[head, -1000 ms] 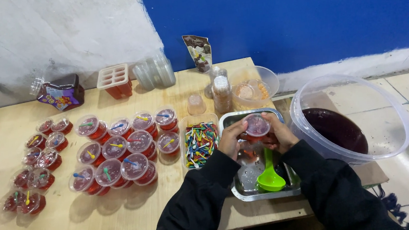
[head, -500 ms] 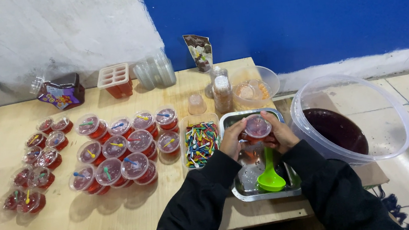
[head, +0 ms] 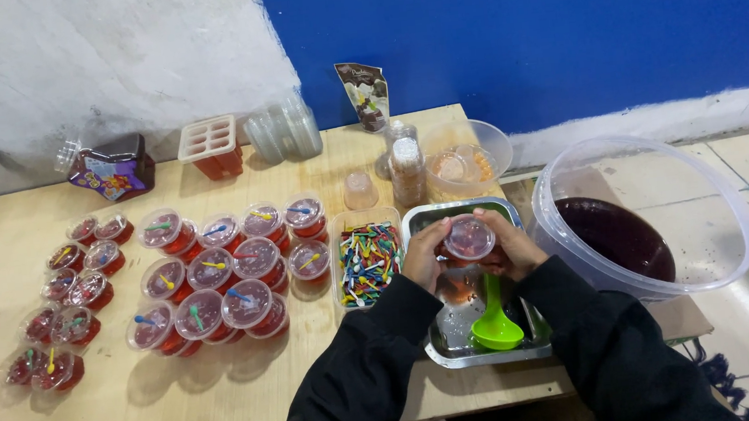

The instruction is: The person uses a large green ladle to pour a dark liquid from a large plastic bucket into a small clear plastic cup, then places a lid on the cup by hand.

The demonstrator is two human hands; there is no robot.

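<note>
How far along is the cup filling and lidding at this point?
Done: many lidded red jelly cups with small spoons on top stand on the table. In hand: both hands, left hand and right hand, hold one small cup over the metal tray. Left: the big tub holds plenty of dark red liquid.

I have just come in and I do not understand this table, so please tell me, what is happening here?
A person in black sleeves holds a small clear cup with a lid in both hands, left hand and right hand, above a metal tray. A green spoon lies in the tray. To the left stand many lidded cups of red jelly with small coloured spoons on top, and a box of coloured spoons. To the right is a large clear tub with dark red liquid.
</note>
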